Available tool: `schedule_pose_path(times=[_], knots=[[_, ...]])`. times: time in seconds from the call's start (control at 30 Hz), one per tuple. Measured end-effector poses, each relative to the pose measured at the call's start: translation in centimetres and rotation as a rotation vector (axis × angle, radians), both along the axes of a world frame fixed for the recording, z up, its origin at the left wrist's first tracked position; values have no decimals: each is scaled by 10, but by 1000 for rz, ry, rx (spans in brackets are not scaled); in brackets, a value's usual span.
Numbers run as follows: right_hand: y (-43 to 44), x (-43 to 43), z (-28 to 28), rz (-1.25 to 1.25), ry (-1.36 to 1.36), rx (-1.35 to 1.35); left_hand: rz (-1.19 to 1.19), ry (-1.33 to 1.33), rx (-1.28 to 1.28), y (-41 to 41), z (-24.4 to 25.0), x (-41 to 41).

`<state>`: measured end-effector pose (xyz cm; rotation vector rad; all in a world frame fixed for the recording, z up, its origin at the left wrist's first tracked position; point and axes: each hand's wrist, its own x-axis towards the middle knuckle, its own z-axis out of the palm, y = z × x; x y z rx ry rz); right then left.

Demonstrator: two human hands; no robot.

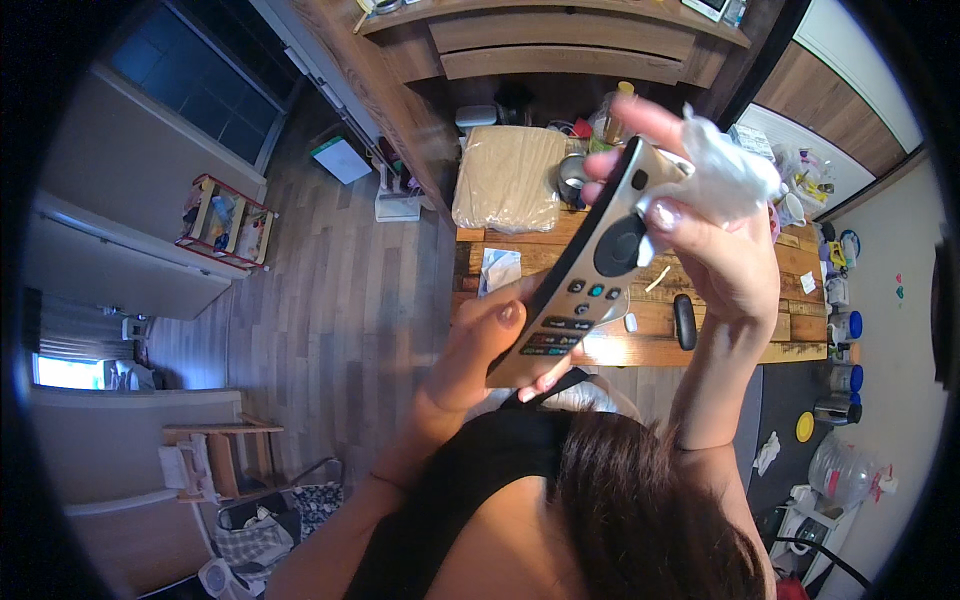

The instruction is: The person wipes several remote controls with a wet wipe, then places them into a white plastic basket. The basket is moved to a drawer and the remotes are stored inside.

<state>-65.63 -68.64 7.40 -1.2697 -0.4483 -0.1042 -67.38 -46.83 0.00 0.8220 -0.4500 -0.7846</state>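
A tan remote control (592,281) with a dark edge is held up at a slant before me, its buttons facing the camera. My left hand (491,337) grips its lower end, the thumb along the side and fingertips showing beneath. At the upper end, my right hand (720,247) holds a crumpled white tissue (720,172) against the remote. The right thumb presses a piece of that tissue near the round navigation pad, while the other fingers reach behind and past the top. Part of the remote's upper face is covered by the tissue.
Below is a wooden table (795,322) bearing a plastic-wrapped brown package (510,176), a black case (684,322), a small white object (630,322) and a folded paper packet (500,268). Jars with blue lids (847,325) line the right wall. A red-framed cart (225,223) stands at left.
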Motion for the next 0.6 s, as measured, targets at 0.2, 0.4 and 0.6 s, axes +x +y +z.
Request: schedule_pose_path(times=[0.2,0.4,0.6], knots=[[5,-11,1,-241,9,-227,21,-25,99,3,0,-4],[14,-6,-4,-239,62,-42,4,45,36,3,3,-10],[1,-9,0,50,118,-93,50,97,99,8,10,-10]])
